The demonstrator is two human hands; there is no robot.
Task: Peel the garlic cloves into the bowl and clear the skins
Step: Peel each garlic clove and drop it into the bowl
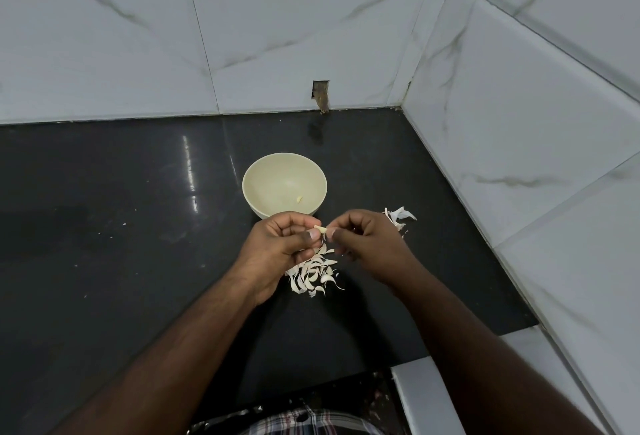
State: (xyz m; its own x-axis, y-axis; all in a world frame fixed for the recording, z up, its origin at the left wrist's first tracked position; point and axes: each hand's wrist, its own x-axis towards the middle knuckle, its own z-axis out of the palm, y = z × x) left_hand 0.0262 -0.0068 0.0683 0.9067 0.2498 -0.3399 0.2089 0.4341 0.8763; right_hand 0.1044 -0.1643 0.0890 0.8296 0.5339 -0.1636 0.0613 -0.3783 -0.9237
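A glossy black bench point(104, 261) fills the middle band of the frame and is closed in at the top and along the right by white, grey-veined wall tiles point(277, 36), which meet in a corner at the upper right. A small rectangular cut-out point(321, 89) is seen in the tile just above the bench line, above the centre. Small pale specks are scattered over the dark surface at the left. A cream bowl point(263, 171) is set upright near the centre of the frame, and one peeled clove point(299, 199) is seen on its bottom. Just below the bowl, both hands are held together above the bench. The left hand point(280, 244) is curled, and a garlic clove point(320, 228) is pinched between its thumb and fingers. The right hand point(367, 240) is likewise curled, its thumb and forefinger closed on the same clove from the other side. Directly beneath the hands, a pile of garlic skins point(313, 273) is spread on the bench at the centre of the frame. A second, smaller cluster of skins point(400, 216) is partly hidden behind the right hand, to the right of the bowl. A checked garment point(304, 424) is glimpsed at the bottom edge.
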